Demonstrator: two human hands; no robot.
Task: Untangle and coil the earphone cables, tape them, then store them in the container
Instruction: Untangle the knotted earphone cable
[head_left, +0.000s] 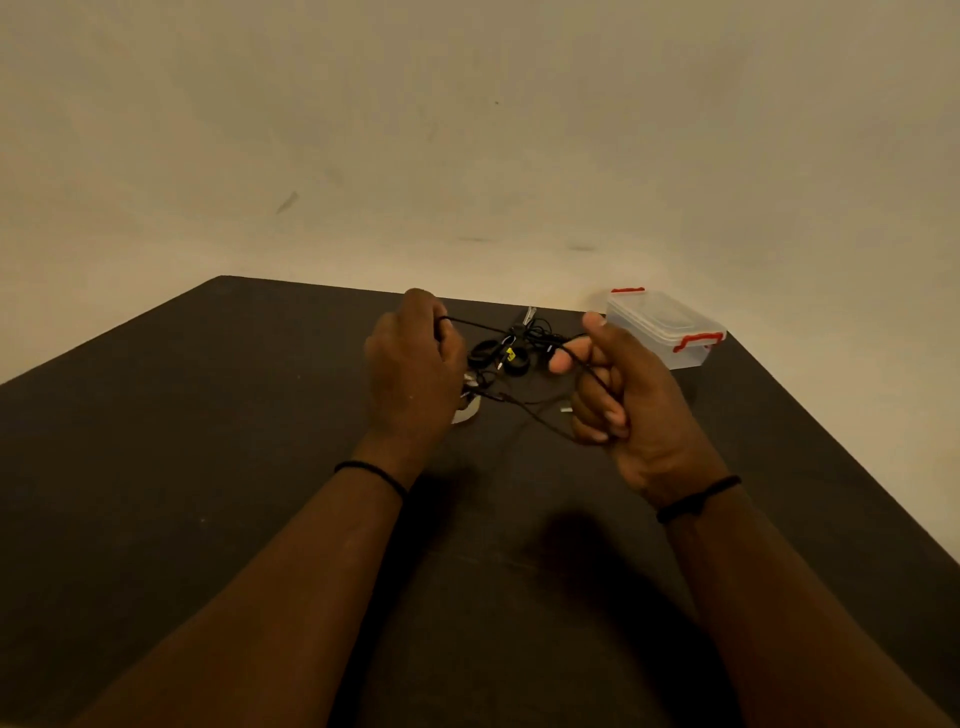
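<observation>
Now cable (488, 326) stretched between my hands.
Left hand (413, 364) and right hand (618, 395) both curled gripping it; tangle (511, 353) lies beyond, on surface (208, 415).

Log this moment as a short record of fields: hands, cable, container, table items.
left hand: grips one black earphone cable, raised above the table
right hand: fingers curled round the same cable
cable: stretched between both hands, strands crossing lower down
container: clear, red clips, lid on, far right of the dark table
cable pile: tangled black cables lying beyond the hands
</observation>
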